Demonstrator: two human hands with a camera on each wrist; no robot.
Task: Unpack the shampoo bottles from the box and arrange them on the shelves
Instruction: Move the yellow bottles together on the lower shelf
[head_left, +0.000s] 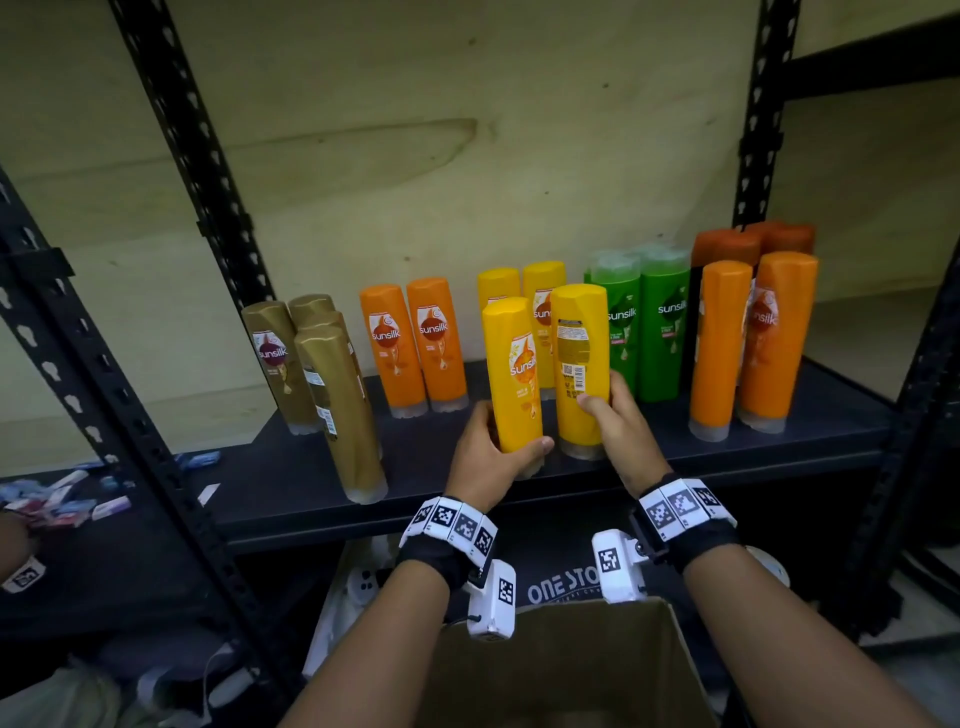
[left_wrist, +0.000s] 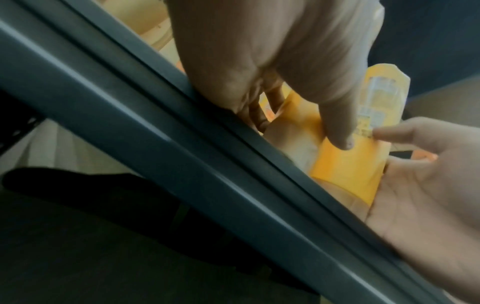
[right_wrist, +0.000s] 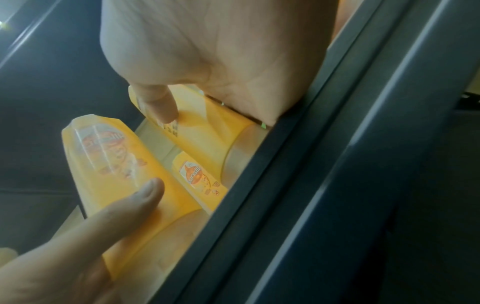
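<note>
Two yellow shampoo bottles stand cap-down side by side at the front of the dark shelf (head_left: 426, 467). My left hand (head_left: 511, 441) grips the left yellow bottle (head_left: 511, 364) low down, with its front label facing me. My right hand (head_left: 605, 395) grips the right yellow bottle (head_left: 579, 358), whose back label faces me. In the right wrist view my right hand (right_wrist: 207, 61) has its thumb on the right yellow bottle (right_wrist: 205, 142); the left hand's thumb lies on the left yellow bottle (right_wrist: 116, 181). The open cardboard box (head_left: 561, 670) sits below my wrists.
Along the shelf stand several gold bottles (head_left: 332, 395), two orange bottles (head_left: 415, 348), two more yellow bottles (head_left: 543, 296), green bottles (head_left: 644, 327) and tall orange bottles (head_left: 748, 338). Black slotted uprights (head_left: 187, 171) frame the shelf. Small packets (head_left: 62, 499) lie on the left-hand shelf.
</note>
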